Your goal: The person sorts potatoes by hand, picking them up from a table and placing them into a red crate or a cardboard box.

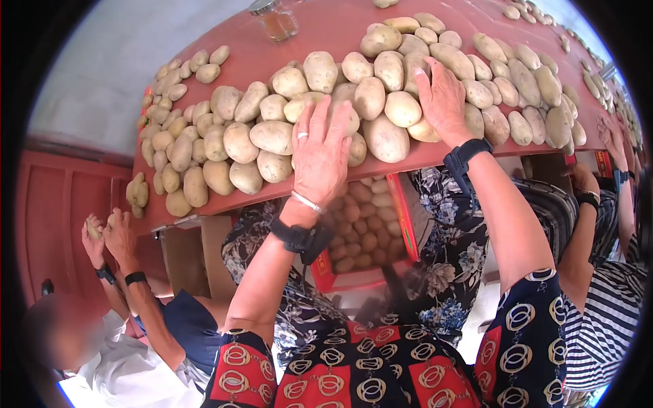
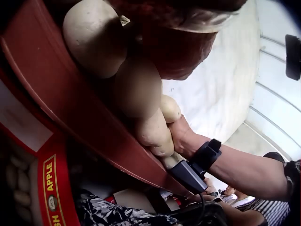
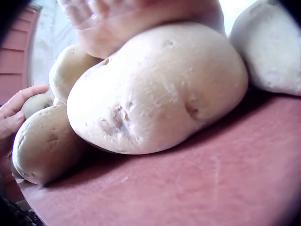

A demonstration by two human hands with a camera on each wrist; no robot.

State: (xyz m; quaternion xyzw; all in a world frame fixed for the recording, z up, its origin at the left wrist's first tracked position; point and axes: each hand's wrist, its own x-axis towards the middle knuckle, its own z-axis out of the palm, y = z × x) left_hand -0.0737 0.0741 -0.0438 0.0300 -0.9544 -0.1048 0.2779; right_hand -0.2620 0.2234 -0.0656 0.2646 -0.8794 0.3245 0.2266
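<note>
Potatoes [image 1: 272,138] lie heaped along the near edge of the red table [image 1: 224,197]. My left hand [image 1: 320,156], wearing a ring, lies palm down with extended fingers over a pale potato [image 1: 297,107] in the middle of the heap. To its right, my right hand [image 1: 445,102] rests on the heap, thumb stretched toward the left hand. Between the hands sit several potatoes, among them a large one [image 1: 386,139] at the table edge. The right wrist view shows a big potato [image 3: 160,89] on the tabletop beneath the right hand's palm [image 3: 127,28].
Below the table edge, a red-rimmed box [image 1: 410,228] holds many potatoes. A glass jar [image 1: 275,22] stands farther back on the table. At the left, another person's hands [image 1: 112,238] hold a small potato. More people's arms [image 1: 578,231] are at the right, beside further potatoes.
</note>
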